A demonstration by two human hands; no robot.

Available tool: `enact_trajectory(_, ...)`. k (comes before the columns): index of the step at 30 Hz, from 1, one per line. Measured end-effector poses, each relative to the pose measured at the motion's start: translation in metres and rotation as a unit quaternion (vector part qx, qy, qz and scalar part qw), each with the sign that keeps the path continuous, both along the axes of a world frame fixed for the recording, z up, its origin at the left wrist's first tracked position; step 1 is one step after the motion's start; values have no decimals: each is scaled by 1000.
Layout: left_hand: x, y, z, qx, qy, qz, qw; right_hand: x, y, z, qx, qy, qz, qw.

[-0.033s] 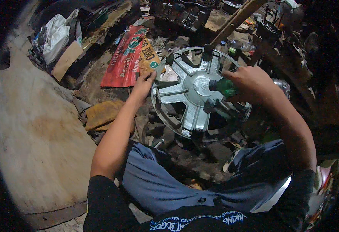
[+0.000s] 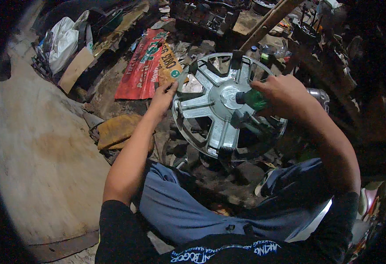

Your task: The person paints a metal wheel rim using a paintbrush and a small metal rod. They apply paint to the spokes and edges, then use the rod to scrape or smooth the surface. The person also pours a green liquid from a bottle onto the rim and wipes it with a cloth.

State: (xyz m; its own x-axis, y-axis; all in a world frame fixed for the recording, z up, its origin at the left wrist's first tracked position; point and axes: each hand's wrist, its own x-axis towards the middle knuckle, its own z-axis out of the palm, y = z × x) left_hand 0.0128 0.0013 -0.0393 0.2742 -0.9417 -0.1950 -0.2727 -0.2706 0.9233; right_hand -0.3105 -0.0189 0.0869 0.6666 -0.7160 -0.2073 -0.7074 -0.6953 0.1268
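While we look down through the head view, our left hand (image 2: pixel 164 97) grips the rim of the wheel (image 2: pixel 221 108) at frame centre, fingers curled over its left edge. Our right hand (image 2: pixel 281 92) is clenched around a green-handled tool (image 2: pixel 252 99) pressed at the hub. The wheel stands tilted above our knees, over dark rubble. A red banner (image 2: pixel 142 66) lies upper left of it, a yellow cloth (image 2: pixel 116 130) to the left. If the tool slips off the hub, it may jab our left fingers; a loose rim grip would let the wheel roll.
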Motion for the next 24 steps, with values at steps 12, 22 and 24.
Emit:
enact_trajectory(12, 14, -5, -14, -95, -61, -56, 992, 46, -7, -5, -88, -74, 103, 988)
enact_trajectory(22, 29, -17, -27, -41, -64, -79, 994, 34, -19, -8, -79, -9, 36, 996)
enact_trajectory(24, 30, -18, -32, -64, -64, -82, 993, 29, -24, -10, -111, -16, 19, 994)
